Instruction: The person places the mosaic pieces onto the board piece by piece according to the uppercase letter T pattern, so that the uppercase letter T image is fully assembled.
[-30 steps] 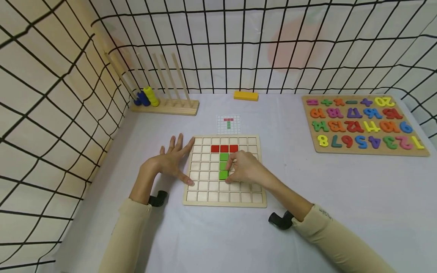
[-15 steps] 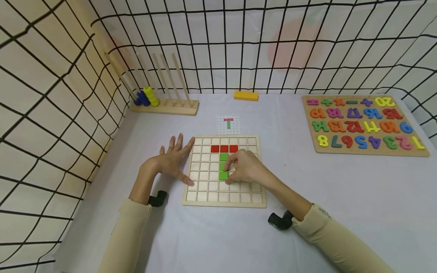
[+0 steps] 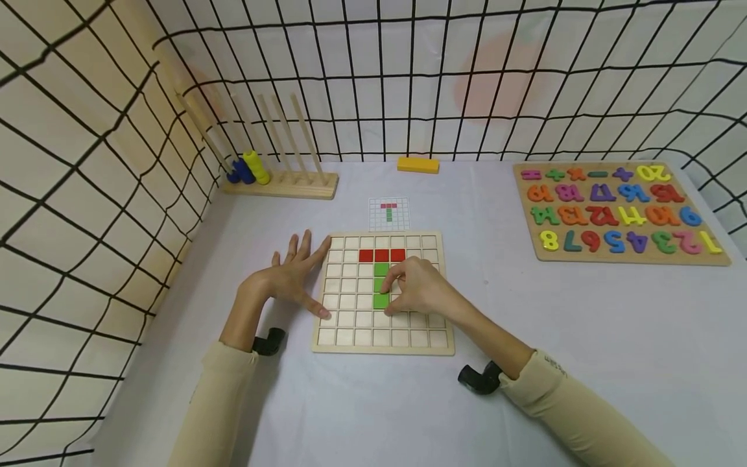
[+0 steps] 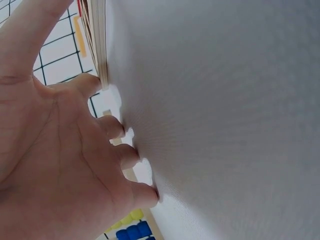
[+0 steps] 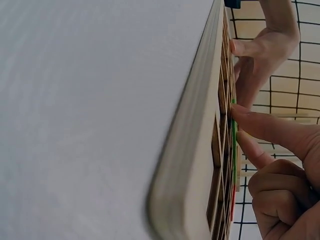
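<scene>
A wooden grid board [image 3: 350, 337] lies on the table, with three red square tiles [image 3: 366, 255] in a row and green square tiles [image 3: 382, 268] in a column below their middle. My right hand [image 3: 423, 287] is over the board, its thumb and index finger at opposite edges of the lowest green tile [image 3: 380, 301]; its other fingers are curled in the right wrist view. With fingers spread, my left hand [image 3: 292, 279] rests at the board's left side, thumb on the frame and index fingertip at the upper left corner. Its other fingertips touch the white cloth in the left wrist view.
Behind the board lies a small pattern card [image 3: 389, 215] with a red and green T. A wooden peg stand with rings [image 3: 292, 187] is at the back left, a yellow bar [image 3: 417, 165] at the back, and a number puzzle board [image 3: 624, 259] on the right. Black netting surrounds the table.
The right index finger has moved slightly down and left onto the upper edge of the lowest green tile, which sits straighter in its cell. The left hand keeps its place.
</scene>
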The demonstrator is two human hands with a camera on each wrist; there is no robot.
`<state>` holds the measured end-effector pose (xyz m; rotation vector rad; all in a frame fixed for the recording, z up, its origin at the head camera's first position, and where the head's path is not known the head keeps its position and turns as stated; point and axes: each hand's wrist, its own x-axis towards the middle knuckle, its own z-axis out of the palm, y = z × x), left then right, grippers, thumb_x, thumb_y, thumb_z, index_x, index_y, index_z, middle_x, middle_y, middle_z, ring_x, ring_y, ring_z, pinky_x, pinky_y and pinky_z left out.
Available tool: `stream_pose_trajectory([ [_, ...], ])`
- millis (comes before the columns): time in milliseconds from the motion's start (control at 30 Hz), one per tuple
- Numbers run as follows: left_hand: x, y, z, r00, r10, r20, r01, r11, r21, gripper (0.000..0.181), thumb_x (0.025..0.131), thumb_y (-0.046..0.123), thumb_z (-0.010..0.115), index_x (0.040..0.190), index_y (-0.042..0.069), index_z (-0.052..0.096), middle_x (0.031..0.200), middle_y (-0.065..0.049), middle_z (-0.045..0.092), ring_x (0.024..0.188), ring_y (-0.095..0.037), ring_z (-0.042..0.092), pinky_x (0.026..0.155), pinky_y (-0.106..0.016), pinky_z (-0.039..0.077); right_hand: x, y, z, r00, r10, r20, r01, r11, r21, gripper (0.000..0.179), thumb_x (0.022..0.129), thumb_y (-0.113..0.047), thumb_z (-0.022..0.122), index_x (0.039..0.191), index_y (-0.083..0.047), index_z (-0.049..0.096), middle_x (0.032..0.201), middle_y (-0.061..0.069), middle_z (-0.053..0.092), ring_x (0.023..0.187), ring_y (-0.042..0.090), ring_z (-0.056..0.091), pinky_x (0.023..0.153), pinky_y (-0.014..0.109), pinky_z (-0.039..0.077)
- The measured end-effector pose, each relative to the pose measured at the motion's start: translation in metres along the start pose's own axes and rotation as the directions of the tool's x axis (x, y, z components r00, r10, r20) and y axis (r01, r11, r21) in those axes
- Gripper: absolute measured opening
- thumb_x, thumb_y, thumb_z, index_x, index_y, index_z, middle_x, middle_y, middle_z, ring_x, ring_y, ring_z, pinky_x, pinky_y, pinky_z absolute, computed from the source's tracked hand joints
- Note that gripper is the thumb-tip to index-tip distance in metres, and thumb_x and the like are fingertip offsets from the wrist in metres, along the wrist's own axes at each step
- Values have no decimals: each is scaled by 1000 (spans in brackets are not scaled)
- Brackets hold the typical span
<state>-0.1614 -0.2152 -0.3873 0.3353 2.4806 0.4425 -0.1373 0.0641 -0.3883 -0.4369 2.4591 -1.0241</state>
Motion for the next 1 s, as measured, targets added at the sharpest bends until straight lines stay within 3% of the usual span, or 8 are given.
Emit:
stream_pose_trajectory([
  [333,0,-1,0,1000,5,-4,-5,1000,1,150,63,56,95,167,24,-9,167,-22,-31,154,-46,-31,120,-77,-12,1,1,0,1000,10,11,-10,1000,25,23,71,-10,93,89,-14,80,51,-5,37,51,12,33,50,24,20],
  [500,2,-1,-1,1000,9,-3,-9,1000,-3,150,64,55,96,167,24,-9,167,-21,-31,154,-45,-31,120,-76,-12,-2,2,-5,1000,-10,5,10,999,38,15,78,-14,87,91,-14,80,50,-6,31,50,10,28,50,23,17],
  [600,2,-1,0,1000,15,-6,-16,1000,-7,150,64,55,95,167,24,-9,168,-21,-31,154,-45,-31,120,-76,-12,-5,6,-13,1000,-24,10,23,998,54,15,85,-19,82,97,-12,79,50,-7,30,49,9,27,49,22,19],
  [800,1,-4,2,999,36,-21,-36,999,-3,148,65,56,94,167,23,-8,168,-21,-29,155,-45,-30,121,-75,-12,-12,20,-37,997,-36,64,33,998,45,30,91,-26,78,114,-7,74,55,-6,34,53,11,32,52,23,25],
  [1000,-7,-5,-4,996,70,-47,-72,996,-48,130,79,56,85,168,17,-2,172,-21,-18,159,-45,-18,123,-74,-1,-20,31,-58,997,-24,69,24,1000,-1,38,94,-29,75,124,-7,72,61,-4,41,60,13,37,55,24,28],
])
